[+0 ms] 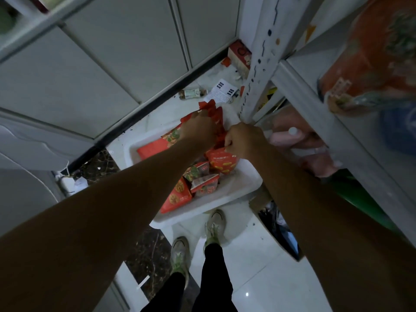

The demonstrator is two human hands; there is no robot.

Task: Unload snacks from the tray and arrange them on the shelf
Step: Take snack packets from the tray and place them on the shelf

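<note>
White rectangular tray (pixel 235 188) holds crinkly red snack packets (pixel 177 195). Left hand (pixel 198 131) curls round a red bunch (pixel 217 117) at the tray's far end, fingertips hidden. Right hand (pixel 245 140) pinches a glossy packet (pixel 221 162) by its top, mid-tray.

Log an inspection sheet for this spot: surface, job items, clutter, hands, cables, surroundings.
Surface: white tiled floor with a dark marbled strip; the white tray sits on it.
Job's things: snack packets piled in the tray; shelf on the right holds a blurred orange bag.
Clutter: small bottle, printed leaflet and red-and-white box on the floor by the wall.
Hands: left hand grips a bunch of red packets; right hand pinches the top of a peanut packet.
Cables: white cord-like piece at the left wall base, too blurred to confirm.
Surroundings: grey panelled wall; the person's shoes.
</note>
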